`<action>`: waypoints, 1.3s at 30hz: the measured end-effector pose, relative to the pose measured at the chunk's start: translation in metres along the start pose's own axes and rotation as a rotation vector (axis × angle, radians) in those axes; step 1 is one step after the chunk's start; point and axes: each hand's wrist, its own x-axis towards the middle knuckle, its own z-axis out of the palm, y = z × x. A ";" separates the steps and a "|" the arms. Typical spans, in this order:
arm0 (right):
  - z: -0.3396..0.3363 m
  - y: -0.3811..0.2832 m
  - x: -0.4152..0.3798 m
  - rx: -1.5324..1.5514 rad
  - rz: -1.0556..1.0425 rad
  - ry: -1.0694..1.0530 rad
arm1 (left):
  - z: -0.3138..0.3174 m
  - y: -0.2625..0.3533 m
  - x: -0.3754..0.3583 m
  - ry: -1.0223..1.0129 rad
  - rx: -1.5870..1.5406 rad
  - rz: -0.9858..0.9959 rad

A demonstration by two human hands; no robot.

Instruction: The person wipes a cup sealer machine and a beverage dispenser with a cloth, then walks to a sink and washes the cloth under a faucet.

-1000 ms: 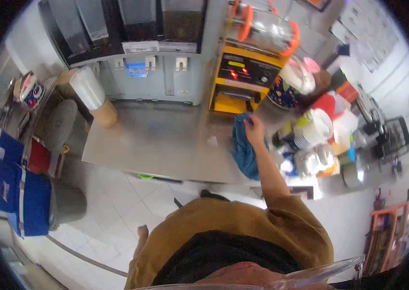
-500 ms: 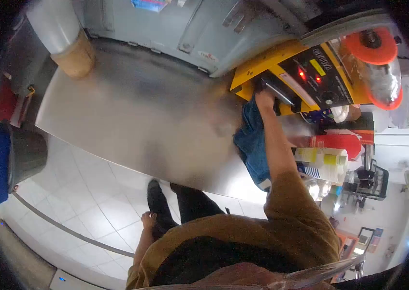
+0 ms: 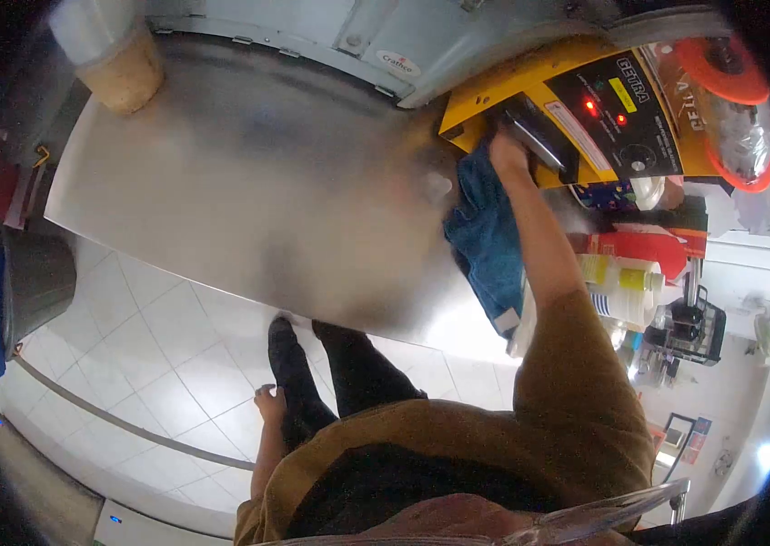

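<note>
My right hand (image 3: 505,153) reaches into the front opening of a yellow Getra machine (image 3: 585,118), just below a dark bar with a shiny metal edge. Its fingers are hidden in there, so I cannot tell what they grip. A blue cloth (image 3: 487,227) lies bunched along the wrist and forearm, its upper end right at the hand. Two red lights glow on the machine's black panel, and a film roll (image 3: 738,127) between orange discs is mounted on its side. My left hand (image 3: 268,400) hangs beside my leg over the floor, loosely bent, with nothing in it.
The steel table (image 3: 248,200) stretches left from the machine. A tub with a brown lower part (image 3: 125,77) stands at its far left corner. White bottles (image 3: 626,278) and a red item (image 3: 644,250) crowd the right side. A grey bin (image 3: 39,278) stands on the tiled floor.
The view has shifted, so the machine sits farther right. My right hand stays at its opening, with the blue cloth beside it. My left hand still hangs down, slightly higher in view.
</note>
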 end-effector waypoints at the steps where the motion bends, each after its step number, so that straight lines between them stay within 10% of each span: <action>1: -0.038 -0.014 -0.026 -0.121 0.011 -0.067 | -0.002 -0.004 -0.003 -0.027 0.033 -0.021; 4: -0.008 0.007 -0.018 -0.292 -0.172 0.418 | -0.001 -0.018 -0.015 0.013 0.070 -0.084; 7: -0.008 -0.032 -0.002 -0.391 -0.009 0.118 | 0.003 -0.039 -0.015 -0.024 0.088 -0.094; 14: -0.013 0.016 -0.019 -0.264 -0.135 0.369 | 0.001 -0.016 -0.007 0.072 0.009 0.112; 19: -0.043 -0.065 -0.015 -0.098 0.037 -0.160 | -0.002 -0.024 -0.012 0.077 0.085 0.102; 26: 0.001 0.012 -0.011 -0.555 -0.207 0.251 | 0.006 -0.031 0.002 0.008 0.121 0.029; 27: -0.030 -0.004 -0.025 -0.291 0.009 -0.059 | 0.002 -0.021 0.002 0.017 0.099 0.058; 29: -0.023 -0.009 -0.021 -0.236 0.001 0.008 | -0.003 -0.016 -0.001 0.058 0.146 0.186; 34: 0.009 -0.048 0.002 -0.389 -0.114 0.200 | -0.045 -0.019 0.019 -0.885 0.483 0.272; 37: -0.021 -0.053 -0.016 -0.141 -0.151 0.061 | -0.135 0.104 0.002 -1.004 0.261 0.214; 39: -0.006 -0.038 -0.034 0.177 -0.330 0.347 | -0.190 0.200 -0.012 -0.998 0.003 0.364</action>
